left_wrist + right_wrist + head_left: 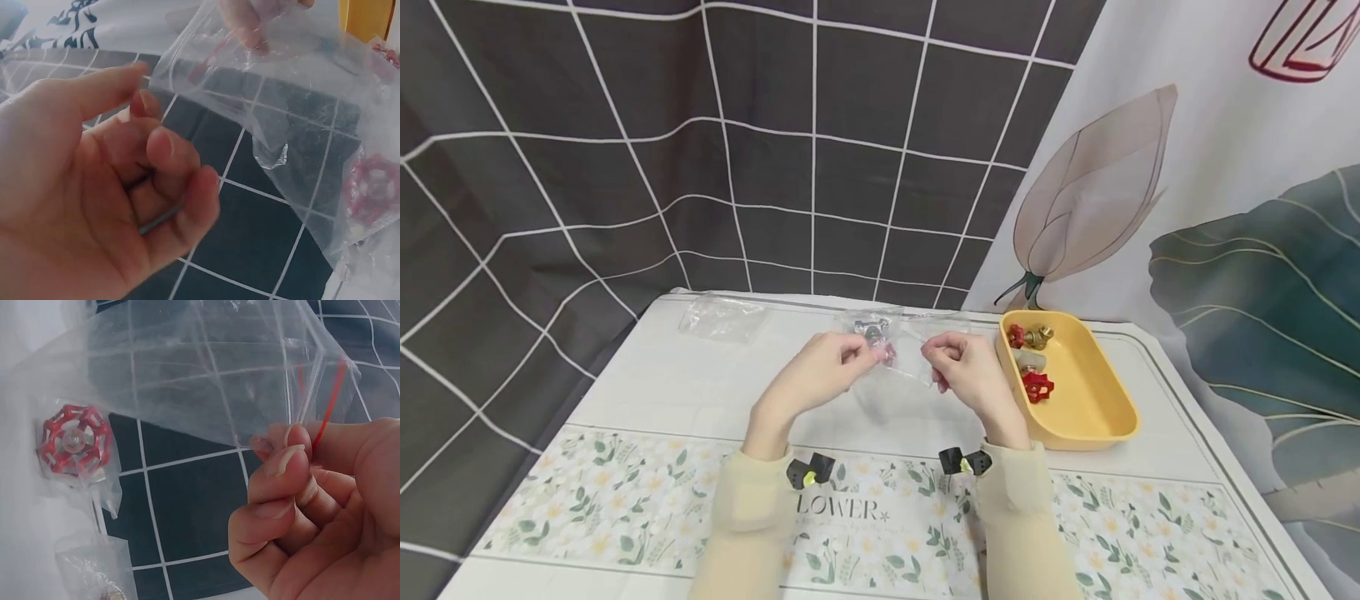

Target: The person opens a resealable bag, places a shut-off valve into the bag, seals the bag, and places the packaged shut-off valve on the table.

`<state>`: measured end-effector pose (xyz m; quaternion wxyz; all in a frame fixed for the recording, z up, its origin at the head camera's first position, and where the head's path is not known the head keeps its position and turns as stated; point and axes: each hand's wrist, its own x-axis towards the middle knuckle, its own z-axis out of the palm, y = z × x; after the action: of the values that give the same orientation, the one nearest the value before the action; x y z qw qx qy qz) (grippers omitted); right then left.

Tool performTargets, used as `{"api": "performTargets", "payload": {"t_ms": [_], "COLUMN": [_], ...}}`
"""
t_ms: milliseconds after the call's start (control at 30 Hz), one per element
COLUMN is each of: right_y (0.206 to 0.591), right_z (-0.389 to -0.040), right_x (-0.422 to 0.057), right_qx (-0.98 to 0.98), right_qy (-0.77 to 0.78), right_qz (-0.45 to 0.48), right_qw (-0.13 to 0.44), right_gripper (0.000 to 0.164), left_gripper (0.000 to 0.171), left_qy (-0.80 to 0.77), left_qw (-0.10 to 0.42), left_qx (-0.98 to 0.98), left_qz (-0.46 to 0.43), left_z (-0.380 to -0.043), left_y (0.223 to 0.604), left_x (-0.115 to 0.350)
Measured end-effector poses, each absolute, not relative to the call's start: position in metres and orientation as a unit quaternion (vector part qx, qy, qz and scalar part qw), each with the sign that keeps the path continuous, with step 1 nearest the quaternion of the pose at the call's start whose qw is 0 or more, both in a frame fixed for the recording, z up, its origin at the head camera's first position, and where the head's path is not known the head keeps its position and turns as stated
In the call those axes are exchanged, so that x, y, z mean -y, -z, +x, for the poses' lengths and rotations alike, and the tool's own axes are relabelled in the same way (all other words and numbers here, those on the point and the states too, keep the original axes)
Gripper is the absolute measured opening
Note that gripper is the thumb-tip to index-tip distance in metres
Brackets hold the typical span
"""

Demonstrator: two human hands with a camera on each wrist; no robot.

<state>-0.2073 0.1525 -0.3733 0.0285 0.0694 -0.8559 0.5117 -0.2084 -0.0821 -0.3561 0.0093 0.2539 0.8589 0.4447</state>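
A clear zip bag (187, 381) with a red strip at its mouth stretches from my right hand (966, 371), which pinches its edge between thumb and fingertips. My left hand (827, 367) is beside the bag, fingers loosely bent; in the left wrist view nothing shows between them. Below the zip bag, a red handwheel (75, 440) lies wrapped in clear plastic on the table. A dark part (871, 329) shows near the left fingertips, its kind unclear. Another plastic packet (94, 569) is partly cut off in the right wrist view.
A yellow tray (1093, 392) stands right of my right hand, holding a valve with a red handwheel (1037, 387) and brass fittings (1040, 336). An clear plastic bag (722, 318) lies at the table's back left. A grid-patterned curtain (775, 167) hangs behind the table.
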Motion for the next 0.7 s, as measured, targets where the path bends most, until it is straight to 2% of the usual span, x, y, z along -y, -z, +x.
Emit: {"api": "performTargets", "payload": {"t_ms": [200,267,533,700], "right_y": [0.374,0.372,0.372,0.375], "right_z": [-0.204,-0.205,-0.206,-0.206], "right_x": [-0.149,-0.148,-0.146,-0.145], "right_qx": [0.862,0.865,0.869,0.865], "right_qy": [-0.500,-0.495,-0.482,-0.486], "right_qz": [0.080,0.084,0.106,0.120], "right_qw": [0.027,0.024,0.031,0.042], "right_gripper": [0.011,0.011,0.011,0.011], "left_gripper": [0.023,0.025,0.033,0.029], "left_qy": [-0.504,-0.511,-0.545,-0.551], "left_qw": [-0.054,-0.060,0.030,0.036], "left_qx": [-0.830,-0.826,-0.803,-0.796], "left_qz": [0.232,0.230,0.241,0.248], "left_z": [-0.220,-0.226,-0.239,-0.241], "left_y": [0.369,0.375,0.398,0.406], "left_x": [0.086,0.087,0.081,0.075]}}
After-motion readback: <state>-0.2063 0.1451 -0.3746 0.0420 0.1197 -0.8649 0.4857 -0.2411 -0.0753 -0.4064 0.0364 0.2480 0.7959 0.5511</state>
